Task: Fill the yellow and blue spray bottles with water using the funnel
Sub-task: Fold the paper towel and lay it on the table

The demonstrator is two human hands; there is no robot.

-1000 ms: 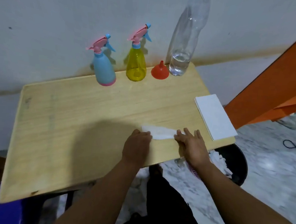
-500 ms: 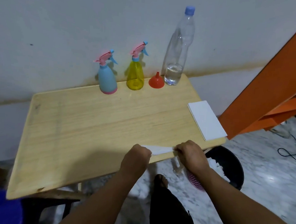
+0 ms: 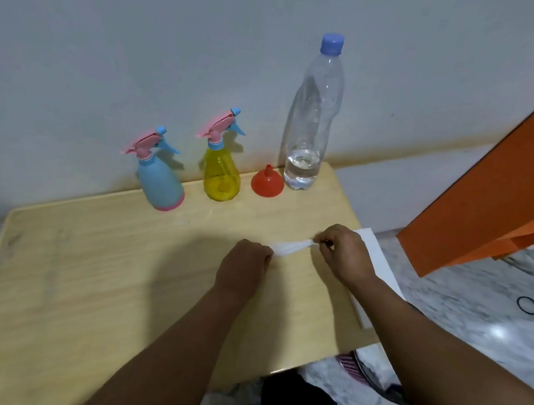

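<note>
Along the back of the wooden table (image 3: 96, 269) stand a blue spray bottle (image 3: 161, 182) and a yellow spray bottle (image 3: 221, 175), both with pink trigger heads screwed on. An orange funnel (image 3: 267, 182) rests mouth-down beside them. To its right stands a tall clear water bottle (image 3: 310, 135) with a blue cap and a little water at the bottom. My left hand (image 3: 245, 265) and my right hand (image 3: 344, 255) each pinch one end of a crumpled white tissue (image 3: 291, 247), stretched between them just above the table.
A white stack of tissues (image 3: 378, 264) lies at the table's right edge, partly under my right arm. An orange slanted panel (image 3: 487, 198) rises on the right. A dark bin (image 3: 373, 377) with a pink rim sits on the marble floor below the table edge.
Both hands lifted the tissue from the table's front edge and carried it further in. It is now bunched and pulled taut. The camera view shifted closer to the table.
</note>
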